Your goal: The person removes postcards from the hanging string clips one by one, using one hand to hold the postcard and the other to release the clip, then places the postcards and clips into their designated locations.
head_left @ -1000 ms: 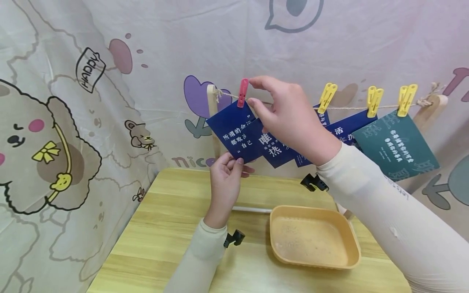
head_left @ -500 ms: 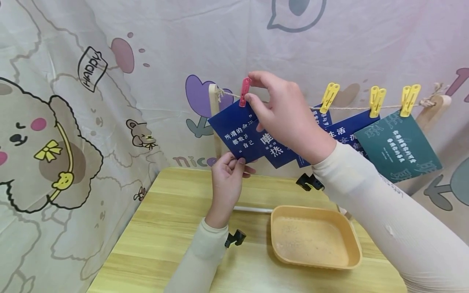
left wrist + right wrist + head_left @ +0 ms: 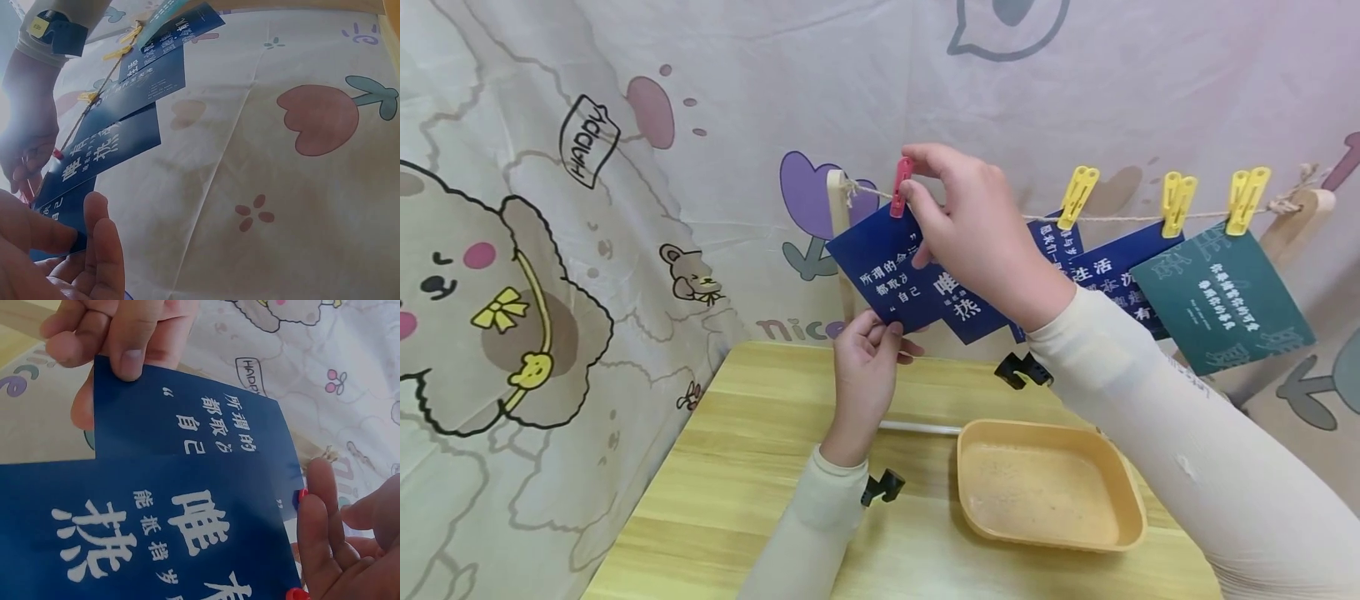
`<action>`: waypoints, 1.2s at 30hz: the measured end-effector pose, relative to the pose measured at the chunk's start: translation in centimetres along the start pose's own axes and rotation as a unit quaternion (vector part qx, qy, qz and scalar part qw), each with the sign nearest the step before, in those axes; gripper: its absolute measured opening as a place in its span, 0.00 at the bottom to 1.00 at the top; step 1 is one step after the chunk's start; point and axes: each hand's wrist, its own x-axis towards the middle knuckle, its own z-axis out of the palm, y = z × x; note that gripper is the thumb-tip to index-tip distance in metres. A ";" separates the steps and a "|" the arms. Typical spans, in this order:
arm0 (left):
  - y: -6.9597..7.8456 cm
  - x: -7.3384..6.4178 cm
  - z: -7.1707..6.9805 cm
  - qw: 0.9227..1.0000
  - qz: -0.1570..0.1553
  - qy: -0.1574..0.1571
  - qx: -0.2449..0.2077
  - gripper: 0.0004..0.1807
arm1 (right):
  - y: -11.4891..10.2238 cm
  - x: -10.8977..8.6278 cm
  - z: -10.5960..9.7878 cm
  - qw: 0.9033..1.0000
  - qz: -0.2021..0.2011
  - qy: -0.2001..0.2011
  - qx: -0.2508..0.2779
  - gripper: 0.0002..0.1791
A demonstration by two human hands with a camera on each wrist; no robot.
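Observation:
At the rope's left end, a red clothespin (image 3: pixel 901 192) stands upright on the top corner of a blue card (image 3: pixel 880 271) with white characters. My right hand (image 3: pixel 988 237) pinches that clothespin between thumb and forefinger. Lower down, my left hand (image 3: pixel 867 354) holds the card's bottom corner, its thumb on the front, as the right wrist view also shows. A second blue card (image 3: pixel 156 531) overlaps the first; another red clothespin (image 3: pixel 297 594) shows at its edge. In the head view my right hand hides that second clip and part of the cards.
Yellow clothespins (image 3: pixel 1078 197) hold more blue cards and a green card (image 3: pixel 1225 300) on the rope (image 3: pixel 1120 218), strung between wooden posts (image 3: pixel 837 204). An orange plastic basin (image 3: pixel 1052 542) stands on the wooden table (image 3: pixel 760 467). A printed cloth (image 3: pixel 737 83) hangs behind.
My right thumb has moved up and left onto the red clothespin, and the right wrist has shifted slightly left. My left hand keeps its hold on the card's corner.

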 end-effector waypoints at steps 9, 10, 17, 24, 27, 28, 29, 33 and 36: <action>0.0 0.1 0.2 1.000 -0.001 -0.003 -0.007 0.11 | 0.3 0.3 0.2 0.998 -0.004 0.017 0.054 0.15; 0.0 0.1 0.2 1.000 0.000 -0.002 -0.008 0.11 | 0.3 0.3 0.2 0.998 -0.004 0.018 0.057 0.16; 0.1 0.2 0.1 1.000 0.006 -0.002 -0.016 0.11 | 0.1 0.8 0.3 0.994 0.025 0.006 0.107 0.25; -0.1 0.2 -0.1 1.000 0.008 -0.006 -0.019 0.11 | -0.2 1.2 0.6 0.986 0.044 0.007 0.160 0.26; -0.1 0.2 -0.1 1.000 0.008 -0.006 -0.018 0.11 | -0.3 1.2 0.8 0.983 0.053 0.014 0.176 0.25; -0.1 0.2 -0.2 1.000 0.008 -0.006 -0.017 0.11 | -0.3 1.2 0.8 0.982 0.055 0.017 0.182 0.25; -0.1 0.2 -0.2 1.000 0.008 -0.006 -0.017 0.11 | -0.3 1.2 0.8 0.980 0.057 0.021 0.188 0.25; -0.2 0.1 -0.2 1.000 0.008 -0.006 -0.016 0.11 | -0.2 1.2 1.0 0.974 0.059 0.037 0.215 0.23; -0.2 0.1 -0.2 1.000 0.009 -0.006 -0.018 0.11 | -0.1 1.1 1.1 0.968 0.056 0.052 0.240 0.21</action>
